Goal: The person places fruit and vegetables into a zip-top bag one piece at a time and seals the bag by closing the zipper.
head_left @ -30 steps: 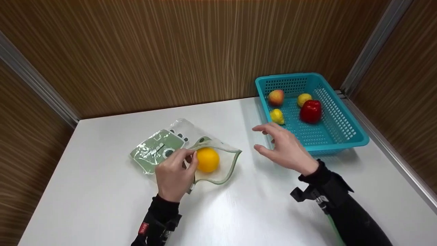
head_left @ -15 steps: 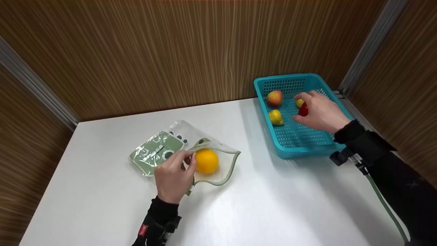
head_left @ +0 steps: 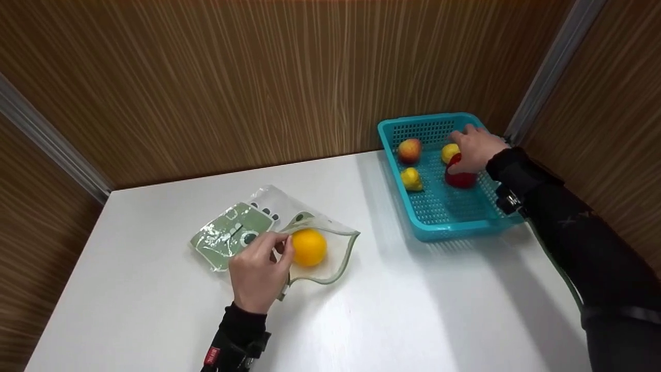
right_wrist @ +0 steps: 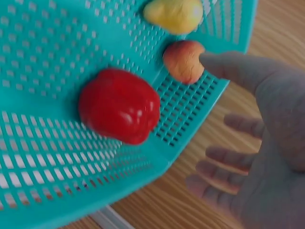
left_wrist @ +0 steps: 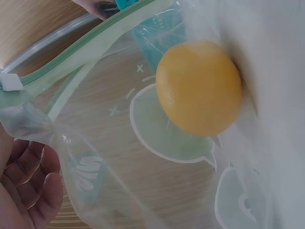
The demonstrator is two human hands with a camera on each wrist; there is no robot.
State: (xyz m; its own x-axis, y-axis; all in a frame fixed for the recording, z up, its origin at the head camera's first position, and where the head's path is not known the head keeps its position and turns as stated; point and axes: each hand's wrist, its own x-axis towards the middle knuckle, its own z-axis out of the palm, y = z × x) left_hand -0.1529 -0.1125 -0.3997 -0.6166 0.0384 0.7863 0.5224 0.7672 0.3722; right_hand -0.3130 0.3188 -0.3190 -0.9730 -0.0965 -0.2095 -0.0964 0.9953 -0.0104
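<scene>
My left hand [head_left: 261, 268] pinches the upper edge of a clear zip bag [head_left: 235, 230] with a green cartoon print, lying on the white table with its mouth gaping to the right. Inside that mouth sits an orange [head_left: 309, 248]; the left wrist view shows it through the film, along with a white zip slider [left_wrist: 10, 82]. My right hand [head_left: 477, 150] hovers over the blue-green basket [head_left: 459, 227] with its thumb and fingers spread. Below it is a shiny red bell pepper [head_left: 459, 178], partly hidden by the hand. In the right wrist view nothing is held.
A peach [head_left: 409, 151], a yellow pear-shaped fruit [head_left: 411, 179] and a lemon-like yellow fruit [head_left: 449, 154] lie in the basket. Wood-grain panels [head_left: 248, 93] rise behind the table and at both sides. White tabletop [head_left: 382, 289] stretches between bag and basket.
My right hand has moved from the basket's near-left side, rightward and back, to above the bell pepper. My left hand keeps its pinch on the bag, and the orange stays inside.
</scene>
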